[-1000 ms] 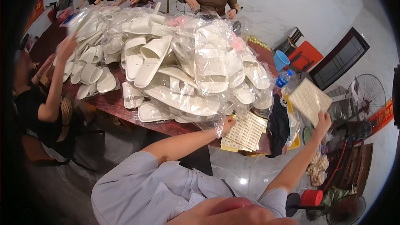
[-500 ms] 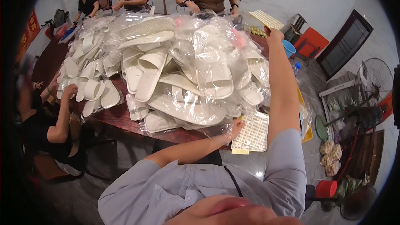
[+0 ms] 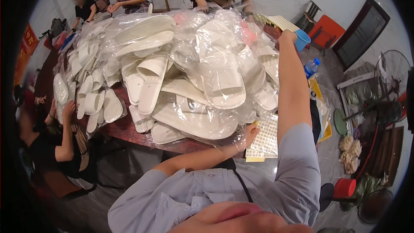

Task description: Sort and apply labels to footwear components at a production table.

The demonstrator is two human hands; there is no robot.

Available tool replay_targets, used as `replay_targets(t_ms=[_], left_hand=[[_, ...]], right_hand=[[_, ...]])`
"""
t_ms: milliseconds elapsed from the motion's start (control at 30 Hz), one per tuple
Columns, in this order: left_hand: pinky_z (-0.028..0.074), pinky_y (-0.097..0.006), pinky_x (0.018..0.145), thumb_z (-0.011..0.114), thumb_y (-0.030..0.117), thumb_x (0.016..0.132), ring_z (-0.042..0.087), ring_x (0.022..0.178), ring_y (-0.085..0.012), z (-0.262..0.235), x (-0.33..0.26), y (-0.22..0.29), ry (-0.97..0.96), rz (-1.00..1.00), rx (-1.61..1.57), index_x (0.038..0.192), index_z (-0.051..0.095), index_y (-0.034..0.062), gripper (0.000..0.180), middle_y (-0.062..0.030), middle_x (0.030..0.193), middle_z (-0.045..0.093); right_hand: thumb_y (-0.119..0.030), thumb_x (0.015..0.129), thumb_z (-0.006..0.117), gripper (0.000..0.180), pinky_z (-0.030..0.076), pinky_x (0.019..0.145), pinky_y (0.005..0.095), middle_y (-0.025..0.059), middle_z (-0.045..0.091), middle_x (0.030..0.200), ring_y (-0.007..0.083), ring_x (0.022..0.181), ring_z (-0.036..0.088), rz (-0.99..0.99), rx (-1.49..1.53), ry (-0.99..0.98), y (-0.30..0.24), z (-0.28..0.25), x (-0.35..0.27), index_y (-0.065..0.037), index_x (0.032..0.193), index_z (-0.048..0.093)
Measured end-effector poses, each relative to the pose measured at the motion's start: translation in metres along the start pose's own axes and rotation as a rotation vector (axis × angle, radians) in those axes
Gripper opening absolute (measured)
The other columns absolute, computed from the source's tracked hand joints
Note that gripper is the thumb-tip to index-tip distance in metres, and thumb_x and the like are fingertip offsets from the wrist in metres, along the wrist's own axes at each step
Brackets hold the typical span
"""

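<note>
My right arm reaches to the far right side of the table. Its hand is closed on the near end of a pale sticker sheet, with the fingertips partly hidden. Low beside the pile's right front, my left hand is closed at the edge of several sticker sheets printed with rows of small labels. Between and left of my arms rises a big heap of white slippers in clear plastic bags. Some bag film lies against my left wrist.
The dark red table bears the heap. A blue bucket, a blue-capped bottle and a yellow tray are to the right of my right arm. One co-worker sits at the left; several people are across the table.
The view has shifted a little, and the bottle shows more fully. The sheet in my right hand looks flatter and nearer the bucket. My left hand stays with its sheets.
</note>
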State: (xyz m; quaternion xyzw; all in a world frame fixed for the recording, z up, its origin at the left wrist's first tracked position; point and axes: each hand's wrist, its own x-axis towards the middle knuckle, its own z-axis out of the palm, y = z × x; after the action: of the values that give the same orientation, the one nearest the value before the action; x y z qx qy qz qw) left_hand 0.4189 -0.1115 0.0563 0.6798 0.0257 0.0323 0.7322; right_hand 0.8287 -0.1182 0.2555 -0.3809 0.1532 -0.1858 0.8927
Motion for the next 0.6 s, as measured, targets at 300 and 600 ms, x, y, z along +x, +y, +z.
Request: replay_targets(t_ms=[300, 600], left_hand=[[0.048, -0.030, 0.058, 0.056, 0.016, 0.088, 0.062, 0.064, -0.0134, -0.005, -0.004, -0.006, 0.048, -0.023, 0.048, 0.088, 0.058, -0.0040, 0.021, -0.0094, 0.072, 0.064], [0.047, -0.030, 0.057, 0.057, 0.017, 0.088, 0.060, 0.062, -0.0133, 0.000, -0.004, -0.008, 0.041, 0.040, 0.168, 0.085, 0.058, -0.0039, 0.021, -0.0099, 0.070, 0.063]], right_hand=[[0.007, 0.084, 0.043, 0.026, 0.062, 0.054, 0.0389, 0.0226, 0.053, 0.116, 0.0323, 0.085, 0.065, -0.044, -0.280, 0.029, 0.012, -0.007, -0.026, 0.010, 0.106, 0.056], [0.001, 0.082, 0.049, 0.024, 0.057, 0.068, 0.0366, 0.0231, 0.060, 0.110, 0.0309, 0.093, 0.064, -0.148, -0.475, 0.070, 0.049, -0.019, 0.054, 0.009, 0.102, 0.060]])
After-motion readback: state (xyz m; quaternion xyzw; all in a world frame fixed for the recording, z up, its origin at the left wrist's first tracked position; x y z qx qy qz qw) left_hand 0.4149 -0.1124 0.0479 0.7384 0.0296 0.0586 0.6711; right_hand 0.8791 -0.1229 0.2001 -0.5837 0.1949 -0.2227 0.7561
